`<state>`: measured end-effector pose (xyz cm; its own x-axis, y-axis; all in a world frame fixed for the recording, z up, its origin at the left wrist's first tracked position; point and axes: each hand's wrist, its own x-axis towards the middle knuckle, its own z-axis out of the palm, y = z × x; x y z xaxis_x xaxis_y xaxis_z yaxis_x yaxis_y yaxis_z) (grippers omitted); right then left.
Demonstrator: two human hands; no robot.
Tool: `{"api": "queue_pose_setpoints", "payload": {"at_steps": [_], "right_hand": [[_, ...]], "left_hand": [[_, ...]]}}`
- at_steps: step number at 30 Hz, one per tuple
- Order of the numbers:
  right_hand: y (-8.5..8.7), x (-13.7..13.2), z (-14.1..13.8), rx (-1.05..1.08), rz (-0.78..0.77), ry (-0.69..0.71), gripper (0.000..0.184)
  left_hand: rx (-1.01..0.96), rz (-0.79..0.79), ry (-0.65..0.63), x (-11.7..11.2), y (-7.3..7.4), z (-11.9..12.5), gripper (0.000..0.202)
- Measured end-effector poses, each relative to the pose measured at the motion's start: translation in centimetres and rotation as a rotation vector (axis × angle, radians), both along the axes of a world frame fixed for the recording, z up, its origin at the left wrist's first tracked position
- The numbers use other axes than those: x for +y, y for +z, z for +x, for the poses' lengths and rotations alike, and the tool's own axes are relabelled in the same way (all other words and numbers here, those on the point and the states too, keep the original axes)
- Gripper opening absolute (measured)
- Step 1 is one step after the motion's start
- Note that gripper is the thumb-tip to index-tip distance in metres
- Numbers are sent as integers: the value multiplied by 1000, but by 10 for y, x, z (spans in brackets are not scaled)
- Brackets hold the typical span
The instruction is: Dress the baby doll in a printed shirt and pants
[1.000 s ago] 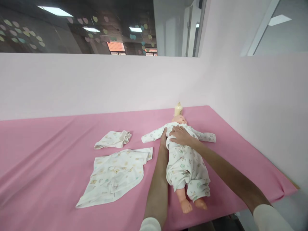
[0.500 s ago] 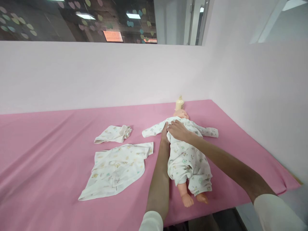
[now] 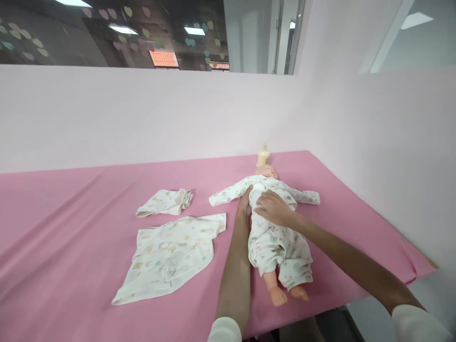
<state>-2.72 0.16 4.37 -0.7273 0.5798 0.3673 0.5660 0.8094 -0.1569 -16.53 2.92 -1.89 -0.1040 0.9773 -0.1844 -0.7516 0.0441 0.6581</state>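
Observation:
A baby doll point(image 3: 266, 171) lies on its back, dressed in a white printed long-sleeved shirt point(image 3: 231, 193) and matching trousers point(image 3: 272, 242). Its sleeves stretch out to both sides, and its bare feet show below the trouser legs. My left hand point(image 3: 245, 202) is at the left side of the doll's torso, closed at the shirt's edge with the thumb upward; its other fingers are mostly hidden. Over the belly, my right hand point(image 3: 273, 207) rests on or just above the clothing, slightly blurred, its fingers loosely apart and holding nothing.
Left of the doll, a white printed baby top point(image 3: 171, 256) lies spread out, with a smaller folded garment point(image 3: 164, 203) behind it. A baby bottle point(image 3: 263, 156) stands behind the doll's head. The pink-covered table point(image 3: 71, 228) meets white walls at the back and right.
My right hand has moved down and slightly right from the chest edge to the belly, away from my left hand. My left hand stays at the doll's side. The view has shifted slightly.

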Motion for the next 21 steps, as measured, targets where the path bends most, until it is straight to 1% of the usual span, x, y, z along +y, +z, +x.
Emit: {"api": "queue_pose_setpoints", "payload": {"at_steps": [2,4,7,9,11,13,15,16,17,19,21], "right_hand": [[-3,-12,14,-29,-122,22,13],[-2,-16,19,-68,-193,19,16],[4,-11,12,-163,-250,116,17],[9,-3,2,-215,-226,163,16],[12,9,-9,-234,-151,114,16],[14,24,-20,-225,-71,-19,18],[14,40,-28,-203,-25,-159,23],[13,47,-30,-191,-10,-208,24],[12,51,-32,-178,5,-236,25],[7,53,-29,-128,35,-243,27],[0,47,-16,-37,36,-230,27]], "left_hand": [[-31,22,-31,4,-2,1,34],[-57,41,-40,6,-2,1,31],[-34,34,0,5,2,3,26],[14,20,50,2,7,4,22],[53,20,97,-2,13,4,17],[71,24,122,-7,18,5,12],[94,25,135,-10,24,5,10],[105,25,137,-12,26,5,11],[116,26,137,-13,28,5,13],[134,33,132,-16,32,4,17],[139,60,131,-20,37,5,17]]}}
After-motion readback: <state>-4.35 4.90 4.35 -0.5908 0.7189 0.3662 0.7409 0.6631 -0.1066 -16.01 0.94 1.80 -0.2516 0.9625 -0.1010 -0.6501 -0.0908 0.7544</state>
